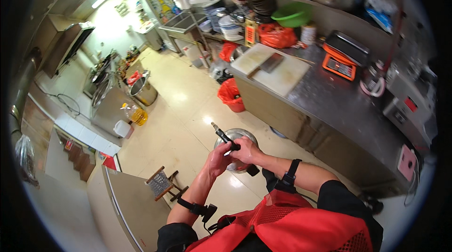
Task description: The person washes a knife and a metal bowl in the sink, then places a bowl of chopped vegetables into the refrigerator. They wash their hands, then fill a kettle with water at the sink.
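A black, rod-like tool with a pale metal tip (222, 135) points up and to the left in front of me; its exact kind is unclear. My left hand (219, 159) and my right hand (246, 149) meet at its lower end, fingers closed around it. Below both hands a round, shiny metal vessel (243, 134) stands on the tiled floor, partly covered by them. What lies inside or on it cannot be told. Both forearms wear black straps with small devices.
A steel counter (317, 100) on the right bears white cutting boards (282, 79), a cleaver (272, 62) and an orange scale (339, 66). A red bin (236, 102) stands beside it. A small folding stool (159, 183), an oil bottle (136, 115) and a steel pot (144, 91) are to the left.
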`<control>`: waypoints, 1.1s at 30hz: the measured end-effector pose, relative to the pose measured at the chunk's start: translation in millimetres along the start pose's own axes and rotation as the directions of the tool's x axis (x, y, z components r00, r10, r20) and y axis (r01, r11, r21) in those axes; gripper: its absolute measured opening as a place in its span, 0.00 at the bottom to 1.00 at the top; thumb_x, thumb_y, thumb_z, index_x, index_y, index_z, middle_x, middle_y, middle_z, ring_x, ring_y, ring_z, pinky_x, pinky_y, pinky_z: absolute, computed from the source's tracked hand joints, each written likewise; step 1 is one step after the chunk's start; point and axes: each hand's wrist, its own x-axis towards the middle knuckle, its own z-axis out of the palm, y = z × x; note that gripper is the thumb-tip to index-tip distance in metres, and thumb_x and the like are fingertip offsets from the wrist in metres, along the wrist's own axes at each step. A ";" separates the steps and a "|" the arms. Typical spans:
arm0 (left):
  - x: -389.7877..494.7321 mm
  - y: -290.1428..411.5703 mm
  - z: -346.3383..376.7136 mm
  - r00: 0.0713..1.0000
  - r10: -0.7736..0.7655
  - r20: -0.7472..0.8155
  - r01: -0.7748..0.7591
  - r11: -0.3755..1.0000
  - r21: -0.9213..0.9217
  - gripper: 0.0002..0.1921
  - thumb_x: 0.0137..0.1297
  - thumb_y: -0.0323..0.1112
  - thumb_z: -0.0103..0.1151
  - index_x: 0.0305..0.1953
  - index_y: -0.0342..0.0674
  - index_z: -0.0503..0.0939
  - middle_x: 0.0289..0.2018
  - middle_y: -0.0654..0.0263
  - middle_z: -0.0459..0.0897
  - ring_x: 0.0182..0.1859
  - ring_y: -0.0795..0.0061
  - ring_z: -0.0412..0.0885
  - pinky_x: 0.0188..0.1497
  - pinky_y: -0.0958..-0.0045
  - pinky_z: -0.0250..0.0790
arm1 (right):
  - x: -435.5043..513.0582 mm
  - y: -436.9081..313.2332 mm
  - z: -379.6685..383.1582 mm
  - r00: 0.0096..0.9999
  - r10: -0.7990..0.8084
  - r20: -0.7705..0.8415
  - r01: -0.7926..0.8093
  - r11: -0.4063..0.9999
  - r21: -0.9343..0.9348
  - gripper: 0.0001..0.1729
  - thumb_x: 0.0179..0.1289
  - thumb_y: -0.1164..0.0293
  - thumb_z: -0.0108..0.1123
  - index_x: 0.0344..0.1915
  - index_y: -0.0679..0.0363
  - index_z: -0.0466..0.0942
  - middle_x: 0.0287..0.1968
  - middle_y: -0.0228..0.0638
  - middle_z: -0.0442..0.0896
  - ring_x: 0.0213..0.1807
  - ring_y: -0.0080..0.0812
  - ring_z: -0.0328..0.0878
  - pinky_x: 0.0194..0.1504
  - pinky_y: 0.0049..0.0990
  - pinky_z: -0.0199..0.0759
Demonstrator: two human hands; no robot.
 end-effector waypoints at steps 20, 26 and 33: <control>215.4 364.5 -372.7 0.715 0.173 -0.677 -0.122 0.985 0.123 0.11 0.67 0.42 0.65 0.38 0.41 0.79 0.27 0.70 0.78 0.25 0.77 0.76 0.27 0.76 0.69 | 590.0 -140.5 190.3 0.785 -0.176 0.594 0.253 0.966 -0.049 0.23 0.57 0.58 0.64 0.48 0.62 0.80 0.46 0.53 0.84 0.50 0.52 0.82 0.51 0.44 0.75; 296.8 503.2 -472.0 0.727 0.143 -0.672 -0.136 0.989 0.063 0.13 0.67 0.43 0.65 0.41 0.39 0.80 0.31 0.67 0.83 0.26 0.77 0.79 0.28 0.76 0.72 | 759.2 -197.3 220.6 0.801 -0.208 0.561 0.267 0.963 -0.025 0.22 0.57 0.59 0.66 0.46 0.62 0.81 0.43 0.51 0.85 0.46 0.49 0.83 0.50 0.42 0.75; 427.2 643.7 -607.6 0.732 0.225 -0.643 -0.154 0.974 0.166 0.15 0.67 0.43 0.66 0.40 0.35 0.79 0.29 0.65 0.83 0.26 0.76 0.80 0.28 0.75 0.74 | 974.9 -229.4 259.8 0.822 -0.259 0.508 0.312 0.950 -0.022 0.24 0.56 0.58 0.68 0.43 0.68 0.81 0.41 0.55 0.85 0.46 0.53 0.83 0.50 0.44 0.76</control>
